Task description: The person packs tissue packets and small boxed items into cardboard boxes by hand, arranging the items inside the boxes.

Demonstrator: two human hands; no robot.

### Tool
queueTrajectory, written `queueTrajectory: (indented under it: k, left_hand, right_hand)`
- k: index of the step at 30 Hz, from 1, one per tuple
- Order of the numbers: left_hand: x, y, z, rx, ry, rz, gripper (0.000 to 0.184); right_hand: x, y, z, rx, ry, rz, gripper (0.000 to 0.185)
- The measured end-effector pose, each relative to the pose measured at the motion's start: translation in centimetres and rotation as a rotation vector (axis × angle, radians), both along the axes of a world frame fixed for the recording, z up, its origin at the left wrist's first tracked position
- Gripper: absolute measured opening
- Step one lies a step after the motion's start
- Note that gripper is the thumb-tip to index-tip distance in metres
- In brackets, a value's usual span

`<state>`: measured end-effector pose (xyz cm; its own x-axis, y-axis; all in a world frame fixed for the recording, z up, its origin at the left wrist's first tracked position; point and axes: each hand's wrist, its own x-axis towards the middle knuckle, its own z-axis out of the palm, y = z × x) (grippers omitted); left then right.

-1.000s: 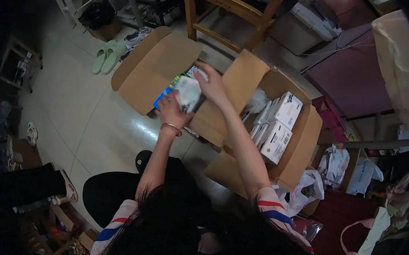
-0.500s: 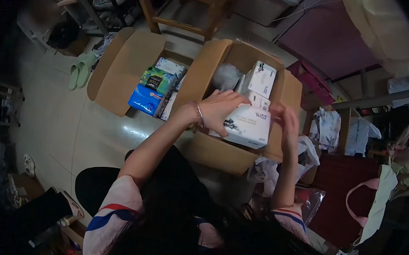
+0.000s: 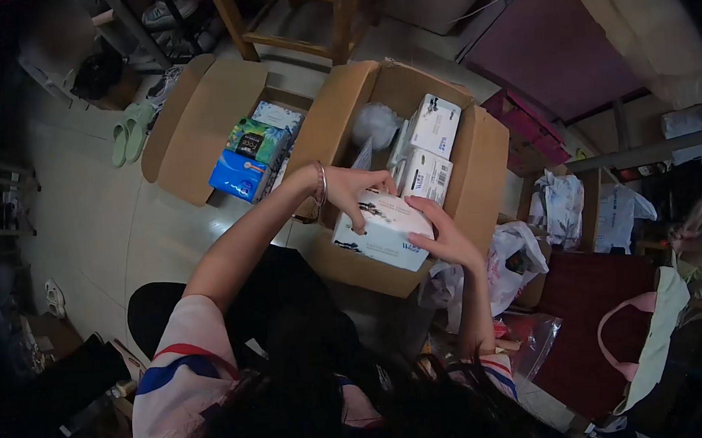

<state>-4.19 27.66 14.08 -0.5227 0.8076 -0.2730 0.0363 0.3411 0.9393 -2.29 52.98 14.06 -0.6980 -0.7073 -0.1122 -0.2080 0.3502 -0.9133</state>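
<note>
My left hand [image 3: 356, 193] grips the left side of a white tissue pack [image 3: 381, 241] with dark ink-style print, its fingers over the top. At the pack's right end, my right hand [image 3: 448, 232] clasps it with thumb and fingers apart around the corner. The pack is at the near end of an open cardboard box [image 3: 478, 173]; whether it rests on anything is hidden. Behind it in the box lie another white tissue pack [image 3: 428, 174], one more white pack [image 3: 435, 123] farther back, and a crumpled clear plastic bag [image 3: 375, 124].
A second open carton [image 3: 207, 119] at left holds a blue tissue pack [image 3: 238, 175] and a green patterned pack [image 3: 258, 140]. Plastic bags [image 3: 513, 260] and a dark red bag [image 3: 590, 324] lie to the right. A wooden chair [image 3: 290, 42] stands behind; green slippers [image 3: 127, 137] are on the floor.
The tissue pack has shifted left and toward me and turned, showing its side. My right hand has moved down and left onto its right end. The white pack behind it is more exposed.
</note>
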Motion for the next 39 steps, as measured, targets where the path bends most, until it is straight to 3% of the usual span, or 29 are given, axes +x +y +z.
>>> queueTrajectory:
  k: [3, 7, 12, 14, 15, 17, 21, 23, 24, 26, 28, 31, 33, 35, 39]
  left_hand:
    - [-0.3, 0.0, -0.9, -0.01, -0.081, 0.015, 0.077]
    - [-0.1, -0.4, -1.5, 0.045, -0.136, 0.048, 0.071]
    - [-0.4, -0.1, -3.1, -0.249, -0.065, -0.018, 0.063]
    - [-0.9, 0.2, -3.8, -0.251, -0.204, -0.032, 0.065]
    - [-1.4, 0.5, -3.8, -0.253, -0.343, -0.045, 0.067]
    - [-2.1, 1.0, -4.1, -0.298, -0.384, -0.031, 0.069]
    - [-2.4, 1.9, -5.6, -0.401, -0.454, -0.055, 0.071]
    - [-2.4, 3.9, -7.8, -0.47, -0.327, -0.054, 0.071]
    - [-2.2, 4.9, -9.2, -0.539, -0.197, -0.056, 0.072]
    - [-2.1, 5.7, -10.2, -0.478, -0.157, -0.019, 0.075]
    - [-2.9, 6.2, -9.5, -0.637, -0.211, -0.108, 0.067]
    - [-3.1, 6.9, -10.9, -0.809, -0.162, -0.156, 0.07]
    - [-2.6, 6.8, -11.1, -0.785, -0.2, -0.116, 0.071]
    - [-2.1, 6.4, -11.1, -0.765, -0.24, -0.074, 0.073]
    - [-1.3, 5.9, -10.6, -0.684, -0.012, -0.061, 0.08]
  right_hand:
    - [0.2, 0.1, -0.3, 0.095, 0.082, 0.051, 0.061]
    - [0.2, 0.3, -0.6, 0.113, -0.165, -0.079, 0.057]
    - [-0.8, 0.4, 0.1, 0.323, -0.253, -0.261, 0.045]
    - [-0.8, 0.3, -1.0, 0.376, 0.054, -0.286, 0.037]
    - [-0.8, 0.3, -1.3, 0.376, 0.059, -0.289, 0.037]
    - [-0.9, 0.1, -1.7, 0.573, 0.227, -0.324, 0.038]
    - [-0.6, -0.6, -2.0, 0.608, 0.271, -0.394, 0.03]
    - [0.0, -0.9, -2.9, 0.581, 0.607, -0.364, 0.019]
    - [0.2, -1.3, -3.6, 0.582, 0.608, -0.361, 0.019]
    - [0.7, -2.1, -4.9, 0.796, 0.784, -0.363, 0.011]
    - [0.7, -1.9, -5.1, 0.783, 0.691, -0.275, 0.008]
    - [1.0, -2.8, -6.0, 0.763, 0.535, -0.193, 0.006]
    - [0.9, -2.9, -6.1, 0.771, 0.463, -0.194, 0.007]
    - [0.3, -2.2, -5.7, 0.562, 0.068, -0.007, 0.014]
    - [-0.2, -2.2, -5.9, 0.575, 0.069, 0.102, 0.019]
